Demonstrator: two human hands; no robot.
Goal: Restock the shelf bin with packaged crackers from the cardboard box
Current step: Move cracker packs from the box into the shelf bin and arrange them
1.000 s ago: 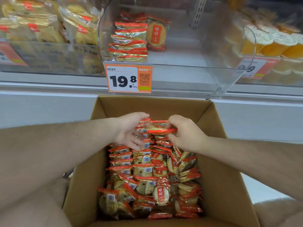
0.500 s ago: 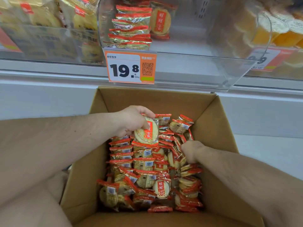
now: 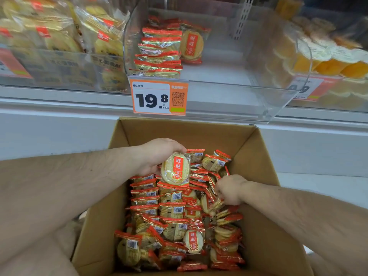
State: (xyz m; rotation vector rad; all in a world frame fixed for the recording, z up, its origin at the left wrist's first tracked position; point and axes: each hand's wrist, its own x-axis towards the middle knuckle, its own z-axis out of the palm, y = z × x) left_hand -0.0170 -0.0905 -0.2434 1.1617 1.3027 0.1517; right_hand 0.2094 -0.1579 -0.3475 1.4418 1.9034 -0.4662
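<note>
An open cardboard box point(image 3: 256, 148) below me is full of red-and-gold cracker packs point(image 3: 173, 216). My left hand point(image 3: 157, 154) grips a stack of packs point(image 3: 175, 169) at the box's far left, the front pack showing a round cracker and red label. My right hand point(image 3: 231, 189) reaches down into the packs at the box's right side, fingers curled among them and mostly hidden. Above, the clear shelf bin point(image 3: 229, 96) holds a short stack of the same packs point(image 3: 159, 52) at its left, with one upright behind.
An orange price tag point(image 3: 159, 97) reading 19.8 hangs on the bin's front. Bagged pastries point(image 3: 59, 32) fill the bin to the left, and yellow cups point(image 3: 328, 60) the bin to the right. A white shelf ledge point(image 3: 49, 124) runs behind the box.
My left hand lifted a stack of packs from the box's far end. My right hand let go there, moved right and nearer, and dug into the packs.
</note>
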